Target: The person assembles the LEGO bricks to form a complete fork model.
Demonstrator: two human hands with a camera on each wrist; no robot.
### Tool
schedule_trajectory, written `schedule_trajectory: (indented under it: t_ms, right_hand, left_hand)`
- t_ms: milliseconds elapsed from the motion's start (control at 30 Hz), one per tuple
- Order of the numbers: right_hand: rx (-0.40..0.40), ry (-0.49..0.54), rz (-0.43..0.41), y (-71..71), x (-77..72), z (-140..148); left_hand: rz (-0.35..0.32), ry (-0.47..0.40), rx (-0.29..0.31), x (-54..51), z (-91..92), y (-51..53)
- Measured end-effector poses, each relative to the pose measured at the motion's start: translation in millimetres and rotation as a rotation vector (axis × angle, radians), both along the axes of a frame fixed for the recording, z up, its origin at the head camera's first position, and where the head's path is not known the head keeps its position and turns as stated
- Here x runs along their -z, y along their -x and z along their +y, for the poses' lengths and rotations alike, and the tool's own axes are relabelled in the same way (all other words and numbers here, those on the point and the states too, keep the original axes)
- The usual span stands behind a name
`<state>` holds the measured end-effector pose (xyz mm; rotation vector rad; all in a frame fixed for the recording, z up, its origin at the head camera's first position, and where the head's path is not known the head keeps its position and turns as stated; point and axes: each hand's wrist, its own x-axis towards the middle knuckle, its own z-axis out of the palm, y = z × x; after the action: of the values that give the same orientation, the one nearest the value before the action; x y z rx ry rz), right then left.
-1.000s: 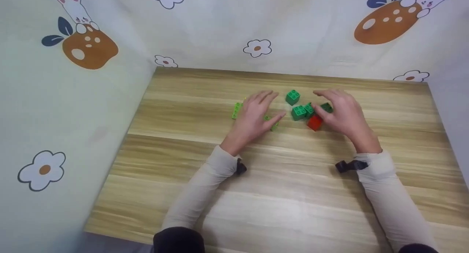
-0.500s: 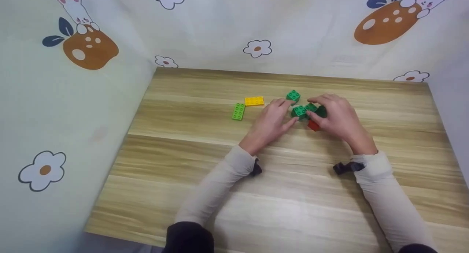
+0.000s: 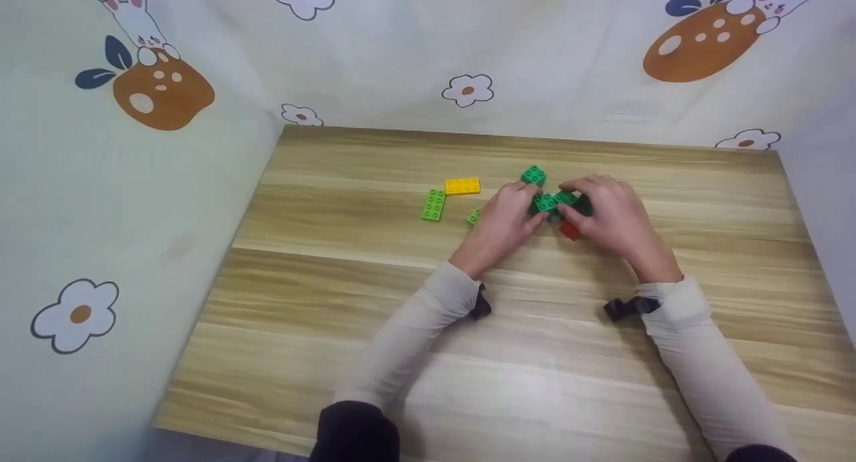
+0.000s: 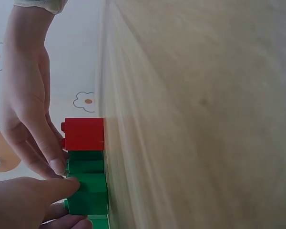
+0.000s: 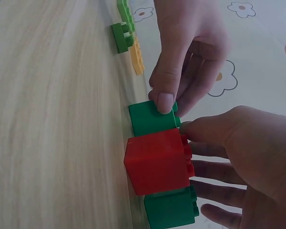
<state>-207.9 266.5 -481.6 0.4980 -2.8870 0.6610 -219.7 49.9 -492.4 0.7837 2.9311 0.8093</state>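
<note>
The left hand (image 3: 501,221) pinches a green brick (image 3: 545,202) between thumb and fingers; in the left wrist view this brick (image 4: 88,194) stands on the table. Beside it is another green brick (image 3: 566,198), with the thumb and fingers of the right hand (image 3: 618,221) spread loosely around it, close to its studs. A red brick (image 3: 570,231) sits below the right thumb and appears large in the right wrist view (image 5: 157,162). Partly under the right hand is a darker green brick (image 3: 584,205). One more green brick (image 3: 533,175) stands just behind the left fingertips.
To the left lie a yellow brick (image 3: 462,186) and a light green brick (image 3: 433,205), both flat. Another light green brick (image 3: 473,216) is partly covered by the left hand. A patterned cloth (image 3: 374,61) hangs behind the wooden table (image 3: 301,301).
The left hand has moved right from the light green and yellow bricks and taken hold of a green brick. The right hand has shifted slightly left, over the middle green brick.
</note>
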Motion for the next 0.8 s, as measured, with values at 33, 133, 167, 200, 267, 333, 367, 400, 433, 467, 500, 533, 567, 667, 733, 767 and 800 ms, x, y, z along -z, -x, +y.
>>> schedule_trajectory:
  t_ms: [33,133,167,200,267,333,367,400,433,467,500,533,567,667,733,767,800]
  right_hand:
    - [-0.001,0.003,0.006,0.2,0.7,0]
    - [0.004,0.012,0.021,0.5,2.4,-2]
    - [0.008,0.015,0.024,0.5,2.7,-2]
    - [0.013,0.018,0.025,0.6,3.0,-3]
    - [0.026,0.022,0.015,0.8,3.6,-3]
    - [0.039,0.025,0.001,0.9,4.0,-4]
    - [0.045,0.027,-0.007,0.8,3.9,-4]
    - [0.048,0.029,-0.014,0.8,3.8,-5]
    - [0.052,0.033,-0.019,0.8,3.9,-5]
    - [0.056,0.035,-0.022,0.8,3.8,-5]
    - [0.058,0.037,-0.022,1.0,4.1,-5]
    - [0.058,0.040,-0.021,1.4,4.3,-5]
    - [0.059,0.044,-0.018,1.7,4.5,-4]
    - [0.063,0.058,-0.002,2.8,5.2,-4]
    - [0.066,0.071,0.013,3.3,5.4,-4]
    - [0.068,0.076,0.020,3.4,5.4,-4]
    - [0.069,0.081,0.027,3.5,5.2,-4]
  left_hand:
    - [0.003,-0.003,-0.002,-0.5,-1.2,-1.2]
    - [0.020,-0.011,-0.006,-2.5,-6.0,-4.8]
    - [0.023,-0.014,-0.006,-3.2,-7.8,-6.1]
    - [0.026,-0.018,-0.004,-4.0,-10.0,-7.4]
    - [0.018,-0.030,0.002,-5.7,-14.7,-10.3]
    - [0.009,-0.046,0.015,-7.1,-20.4,-13.2]
    - [0.005,-0.058,0.025,-7.6,-23.5,-14.7]
    - [0.004,-0.069,0.036,-7.9,-26.6,-16.2]
    - [0.004,-0.080,0.050,-8.2,-29.5,-17.7]
    - [0.005,-0.094,0.066,-8.4,-32.4,-18.9]
    - [0.003,-0.112,0.081,-8.5,-35.3,-20.2]
    - [-0.004,-0.132,0.098,-8.2,-37.9,-21.5]
    - [-0.013,-0.149,0.113,-8.4,-40.5,-23.1]
    - [-0.052,-0.180,0.145,-8.8,-47.6,-27.6]
    - [-0.078,-0.177,0.155,-9.0,-51.3,-30.1]
    - [-0.088,-0.171,0.158,-9.2,-52.9,-31.0]
    - [-0.097,-0.163,0.159,-9.0,-54.1,-31.6]
